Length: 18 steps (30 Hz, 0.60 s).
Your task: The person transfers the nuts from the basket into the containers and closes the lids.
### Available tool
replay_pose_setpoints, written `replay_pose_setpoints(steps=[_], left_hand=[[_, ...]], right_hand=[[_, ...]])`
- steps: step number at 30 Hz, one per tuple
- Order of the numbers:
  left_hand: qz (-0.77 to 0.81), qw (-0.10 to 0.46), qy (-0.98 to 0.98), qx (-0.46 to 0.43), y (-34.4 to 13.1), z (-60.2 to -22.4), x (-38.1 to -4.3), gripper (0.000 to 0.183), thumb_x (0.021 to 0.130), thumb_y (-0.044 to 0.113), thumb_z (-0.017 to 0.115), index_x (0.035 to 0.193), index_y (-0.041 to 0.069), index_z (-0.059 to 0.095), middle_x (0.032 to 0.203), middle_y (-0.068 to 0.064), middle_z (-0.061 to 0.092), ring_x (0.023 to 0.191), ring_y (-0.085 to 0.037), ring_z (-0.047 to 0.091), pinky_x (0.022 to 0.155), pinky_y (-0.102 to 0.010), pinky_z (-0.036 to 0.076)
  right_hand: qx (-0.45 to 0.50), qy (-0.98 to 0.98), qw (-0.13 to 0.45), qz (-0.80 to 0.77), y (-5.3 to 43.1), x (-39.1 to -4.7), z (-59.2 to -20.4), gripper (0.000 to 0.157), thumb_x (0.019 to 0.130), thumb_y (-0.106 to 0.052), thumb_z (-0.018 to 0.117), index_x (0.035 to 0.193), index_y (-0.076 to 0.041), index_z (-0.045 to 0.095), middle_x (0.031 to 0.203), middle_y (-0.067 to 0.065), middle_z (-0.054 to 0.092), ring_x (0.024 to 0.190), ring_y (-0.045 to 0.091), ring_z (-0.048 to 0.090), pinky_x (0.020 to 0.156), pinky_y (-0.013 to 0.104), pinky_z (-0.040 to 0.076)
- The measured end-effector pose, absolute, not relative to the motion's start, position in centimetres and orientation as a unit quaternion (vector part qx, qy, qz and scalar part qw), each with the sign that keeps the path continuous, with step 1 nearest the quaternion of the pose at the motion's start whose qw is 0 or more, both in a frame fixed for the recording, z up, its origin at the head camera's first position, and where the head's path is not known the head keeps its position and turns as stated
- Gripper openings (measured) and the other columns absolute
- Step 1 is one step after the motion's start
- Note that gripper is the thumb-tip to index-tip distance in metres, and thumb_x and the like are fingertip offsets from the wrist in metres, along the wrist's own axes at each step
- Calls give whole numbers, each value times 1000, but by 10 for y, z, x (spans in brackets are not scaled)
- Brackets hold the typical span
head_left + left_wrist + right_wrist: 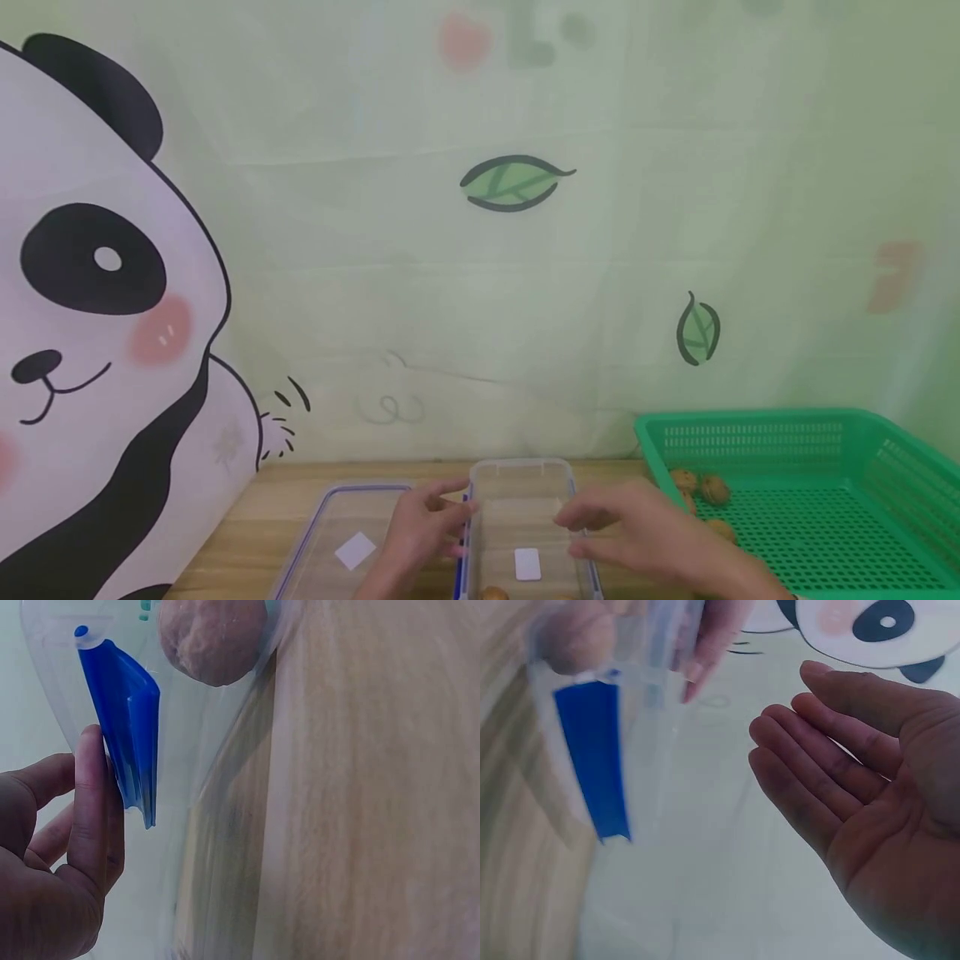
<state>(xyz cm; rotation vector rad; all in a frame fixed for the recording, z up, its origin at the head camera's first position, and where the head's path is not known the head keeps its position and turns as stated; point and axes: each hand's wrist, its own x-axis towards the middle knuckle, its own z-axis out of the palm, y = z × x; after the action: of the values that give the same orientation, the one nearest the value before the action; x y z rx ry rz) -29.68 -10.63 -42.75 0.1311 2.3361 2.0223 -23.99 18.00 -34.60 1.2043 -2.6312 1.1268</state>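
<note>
A clear plastic box [525, 521] with blue side latches stands on the table, and a white label shows inside its outline. At its near end sits a walnut [493, 592], seen larger in the left wrist view as a walnut [214, 641] behind the clear wall. My left hand [423, 529] is at the box's left side, with fingertips right at the hanging blue latch [127, 727]. On the other side my right hand [637, 529] holds nothing. Its fingers are loosely bent in the right wrist view, apart from the blue latch [596, 761] there.
Left of the box lies a clear lid [318, 533] with a blue seal and a white label, partly behind my left forearm. A green basket [750, 417] stands at the right with several walnuts [715, 489] in its left part. A printed cloth [360, 233] hangs behind the table.
</note>
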Motion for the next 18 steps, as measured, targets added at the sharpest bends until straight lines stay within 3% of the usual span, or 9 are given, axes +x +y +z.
replay_pose_setpoints(steps=[8, 14, 18], left_hand=[[660, 21, 749, 55, -107, -428, -296, 53, 86, 18, 75, 132, 3, 56, 97, -19, 66, 71, -22, 65, 57, -36, 61], [659, 24, 750, 49, -107, -428, -298, 52, 85, 19, 75, 132, 5, 57, 97, -17, 65, 74, -23, 65, 59, -37, 61], [658, 24, 751, 49, -107, -429, -297, 51, 86, 18, 74, 132, 4, 57, 97, -16, 66, 74, -23, 65, 59, -37, 61]], right_hand=[[308, -881, 52, 357, 200, -225, -310, 24, 89, -45, 66, 110, -32, 69, 106, -19, 67, 97, 7, 64, 80, 27, 56], [324, -879, 101, 335, 213, -220, -286, 23, 90, -41, 66, 111, -32, 67, 107, -18, 66, 97, 5, 64, 80, 28, 57], [320, -883, 102, 328, 221, -220, -272, 25, 90, -43, 66, 112, -31, 67, 109, -17, 66, 99, 5, 64, 79, 26, 57]])
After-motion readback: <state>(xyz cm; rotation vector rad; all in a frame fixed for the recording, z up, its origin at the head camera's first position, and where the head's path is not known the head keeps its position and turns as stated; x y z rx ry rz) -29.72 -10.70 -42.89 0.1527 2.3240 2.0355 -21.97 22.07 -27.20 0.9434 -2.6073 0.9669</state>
